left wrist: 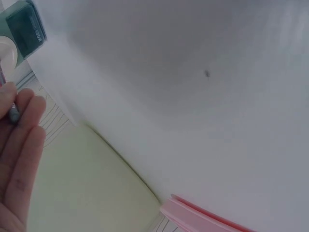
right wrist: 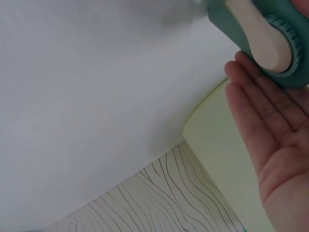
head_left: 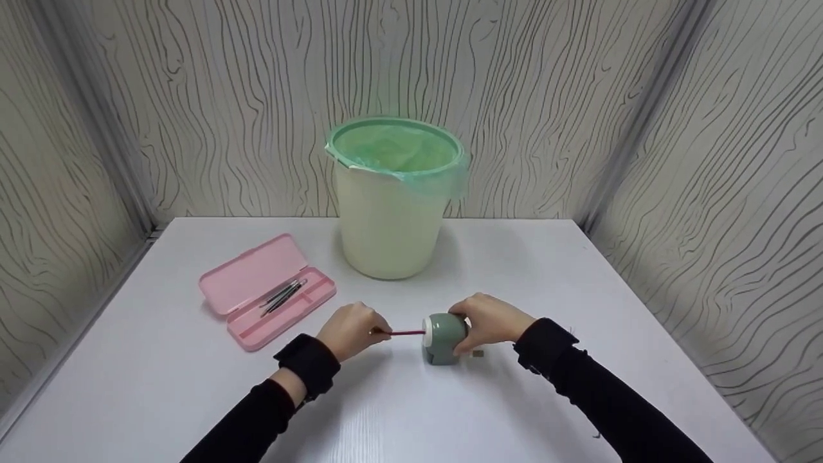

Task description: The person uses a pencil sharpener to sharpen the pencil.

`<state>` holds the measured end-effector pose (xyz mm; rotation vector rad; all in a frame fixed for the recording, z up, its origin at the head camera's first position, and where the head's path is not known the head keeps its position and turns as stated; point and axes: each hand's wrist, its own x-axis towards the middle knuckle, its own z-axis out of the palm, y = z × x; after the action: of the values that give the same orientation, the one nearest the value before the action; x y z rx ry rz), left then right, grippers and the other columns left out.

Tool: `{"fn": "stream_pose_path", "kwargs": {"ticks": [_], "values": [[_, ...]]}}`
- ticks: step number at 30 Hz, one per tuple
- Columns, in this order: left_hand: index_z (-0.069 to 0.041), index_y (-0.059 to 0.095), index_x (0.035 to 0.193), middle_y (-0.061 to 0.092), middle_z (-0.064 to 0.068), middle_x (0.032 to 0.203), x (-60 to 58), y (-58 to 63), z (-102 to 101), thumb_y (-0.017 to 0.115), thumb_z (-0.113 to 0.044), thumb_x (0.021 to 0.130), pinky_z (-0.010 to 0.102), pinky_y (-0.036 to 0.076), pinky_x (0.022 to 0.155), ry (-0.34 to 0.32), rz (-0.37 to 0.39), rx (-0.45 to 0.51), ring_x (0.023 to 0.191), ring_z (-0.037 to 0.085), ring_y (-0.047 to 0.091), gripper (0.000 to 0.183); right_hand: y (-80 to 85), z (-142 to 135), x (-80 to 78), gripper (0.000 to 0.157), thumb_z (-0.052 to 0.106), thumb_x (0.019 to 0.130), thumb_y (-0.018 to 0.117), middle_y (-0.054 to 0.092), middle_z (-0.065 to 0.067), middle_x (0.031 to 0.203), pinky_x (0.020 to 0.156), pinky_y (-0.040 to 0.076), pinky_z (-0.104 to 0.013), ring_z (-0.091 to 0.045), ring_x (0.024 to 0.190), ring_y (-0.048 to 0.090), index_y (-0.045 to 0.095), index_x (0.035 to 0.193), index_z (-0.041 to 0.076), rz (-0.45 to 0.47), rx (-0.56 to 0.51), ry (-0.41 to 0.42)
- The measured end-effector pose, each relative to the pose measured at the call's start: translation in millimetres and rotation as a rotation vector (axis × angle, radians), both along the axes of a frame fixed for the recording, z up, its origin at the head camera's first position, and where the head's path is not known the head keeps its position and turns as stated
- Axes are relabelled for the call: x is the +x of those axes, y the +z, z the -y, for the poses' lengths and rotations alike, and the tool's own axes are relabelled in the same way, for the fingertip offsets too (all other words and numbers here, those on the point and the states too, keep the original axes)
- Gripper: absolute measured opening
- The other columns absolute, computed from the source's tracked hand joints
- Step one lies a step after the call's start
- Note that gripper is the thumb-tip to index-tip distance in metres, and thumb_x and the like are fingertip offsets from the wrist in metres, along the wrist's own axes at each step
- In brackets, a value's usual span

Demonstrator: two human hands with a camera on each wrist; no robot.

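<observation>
A green desktop pencil sharpener [head_left: 445,341] with a white front ring stands on the white table. My right hand [head_left: 494,320] grips its back end, fingers over the top and thumb on the near side. In the right wrist view a pale crank [right wrist: 265,46] shows on the sharpener's back, close to the fingertips. A thin red pencil [head_left: 408,333] lies level, its front end at the white ring; its tip is hidden. My left hand [head_left: 352,330] pinches the pencil's other end between thumb and fingers. The left wrist view shows the sharpener's dark window [left wrist: 28,31].
Left of the hands lies an open pink pencil case [head_left: 254,273] holding several dark pens [head_left: 283,297]. Behind them stands a pale bin [head_left: 392,225] with a green rim and bag liner. A small brownish piece [head_left: 478,354] shows beside the sharpener. Wood-patterned walls enclose the table.
</observation>
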<state>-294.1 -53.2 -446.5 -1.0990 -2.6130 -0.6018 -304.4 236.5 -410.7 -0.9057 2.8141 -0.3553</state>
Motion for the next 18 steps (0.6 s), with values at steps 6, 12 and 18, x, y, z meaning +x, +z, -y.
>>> {"fn": "stream_pose_path", "kwargs": {"ticks": [6, 12, 18], "values": [[-0.011, 0.084, 0.089, 0.081, 0.002, 0.084, 0.6, 1.3, -4.4, 0.083, -0.013, 0.085, 0.027, 0.058, 0.068, 0.007, -0.005, 0.001, 0.076, 0.016, 0.075, 0.005, 1.4, -2.2, 1.5, 0.046, 0.028, 0.07, 0.093, 0.078, 0.0, 0.1, 0.083, 0.051, -0.031, -0.011, 0.09, 0.061, 0.076, 0.108, 0.008, -0.016, 0.0, 0.011], [-0.01, 0.084, 0.088, 0.081, 0.002, 0.084, 0.0, 1.8, -7.1, 0.083, -0.014, 0.085, 0.028, 0.058, 0.069, 0.014, 0.005, -0.003, 0.076, 0.016, 0.075, 0.005, 1.5, -2.7, 1.4, 0.046, 0.028, 0.071, 0.093, 0.078, -0.002, 0.1, 0.081, 0.053, -0.027, -0.01, 0.088, 0.064, 0.075, 0.109, 0.007, -0.022, -0.002, 0.032], [-0.009, 0.084, 0.089, 0.081, 0.002, 0.084, -0.6, 1.8, -9.9, 0.083, -0.012, 0.085, 0.029, 0.059, 0.071, 0.024, 0.026, -0.005, 0.077, 0.015, 0.074, 0.005, 0.2, -1.8, 1.5, 0.048, 0.029, 0.072, 0.093, 0.079, -0.002, 0.103, 0.083, 0.054, -0.029, -0.011, 0.091, 0.065, 0.075, 0.11, 0.007, 0.0, -0.015, 0.013]]}}
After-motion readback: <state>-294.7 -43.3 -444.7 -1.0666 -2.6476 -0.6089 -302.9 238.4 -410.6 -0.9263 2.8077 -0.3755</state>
